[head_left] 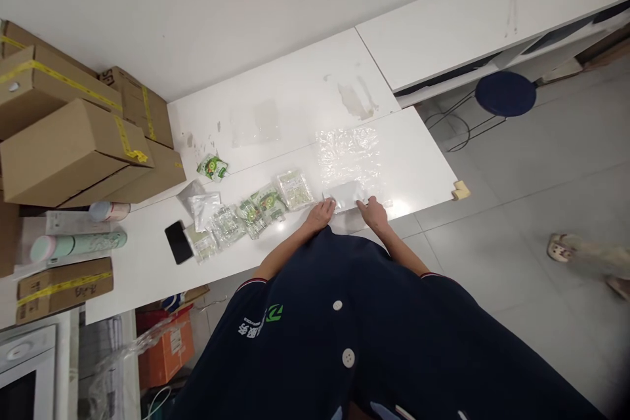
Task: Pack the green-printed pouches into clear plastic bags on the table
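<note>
A flat silvery-white packet (344, 193) lies near the front edge of the white table, over the lower part of a clear plastic bag (348, 154). My left hand (321, 214) is closed at the packet's left corner. At its right corner, my right hand (373, 213) pinches the edge between thumb and fingers. Just left of my left hand is a clear packet with pale contents (294, 189). Green-printed pouches (268, 202) and further clear packets (227, 224) continue the row leftward, ending by a silvery pouch (205, 210).
A black phone (178, 242) and a green printed pouch (212, 167) lie to the left. Beyond them are a mint-green bottle (79, 245) and stacked cardboard boxes (73, 151). Another clear bag (254, 123) lies farther back. A blue stool (505, 93) and a person's foot (561, 247) are at right.
</note>
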A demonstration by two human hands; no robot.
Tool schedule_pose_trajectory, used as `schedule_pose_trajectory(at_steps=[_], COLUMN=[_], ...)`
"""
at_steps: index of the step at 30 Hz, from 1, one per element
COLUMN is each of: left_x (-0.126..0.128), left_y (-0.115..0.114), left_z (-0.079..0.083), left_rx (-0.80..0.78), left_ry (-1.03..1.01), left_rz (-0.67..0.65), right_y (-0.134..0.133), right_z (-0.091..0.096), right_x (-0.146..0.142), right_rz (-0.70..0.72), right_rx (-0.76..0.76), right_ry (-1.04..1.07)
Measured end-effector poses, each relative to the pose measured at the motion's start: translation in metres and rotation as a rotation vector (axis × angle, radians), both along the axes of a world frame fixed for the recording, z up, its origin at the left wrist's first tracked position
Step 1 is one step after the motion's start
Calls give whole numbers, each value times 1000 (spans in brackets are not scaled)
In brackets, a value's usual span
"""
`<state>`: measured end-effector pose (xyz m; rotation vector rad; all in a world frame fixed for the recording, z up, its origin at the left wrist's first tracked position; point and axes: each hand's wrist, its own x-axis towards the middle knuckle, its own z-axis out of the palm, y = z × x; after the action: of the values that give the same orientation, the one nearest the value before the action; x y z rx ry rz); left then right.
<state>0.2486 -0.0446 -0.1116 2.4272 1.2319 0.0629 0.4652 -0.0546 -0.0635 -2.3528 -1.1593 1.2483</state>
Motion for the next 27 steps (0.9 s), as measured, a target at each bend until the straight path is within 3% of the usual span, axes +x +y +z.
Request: schedule_pose_trajectory(at_steps=[2,5,8,12,16,19,23,27], left_x=[-2,-9,-13,-14,-17,-20,-20,-12], left_y=[4,10,17,24,28,30,34,44], left_z=[2,5,9,11,9,8,11,20], left_rx=[28,75,108,128,150,185,174,-19], left_ry=[15,52,44,-22,-53,-64,-100,-215], left_rz=[-34,-99,-156,-188,-202,-182,-101,11], right_y=[-4,-10,-12,-9,-2,5,14,37], right_z=[10,20,19,-1,-21,-24,-12,9], right_x=[5,13,20,17,5,1,4,12], right_rz=[303,491,629,901,906,851,861,934], right_rx=[108,110,126,267,363,394,351,213], right_ry=[-316,-548,-579,-540,-568,-584,-541,-438])
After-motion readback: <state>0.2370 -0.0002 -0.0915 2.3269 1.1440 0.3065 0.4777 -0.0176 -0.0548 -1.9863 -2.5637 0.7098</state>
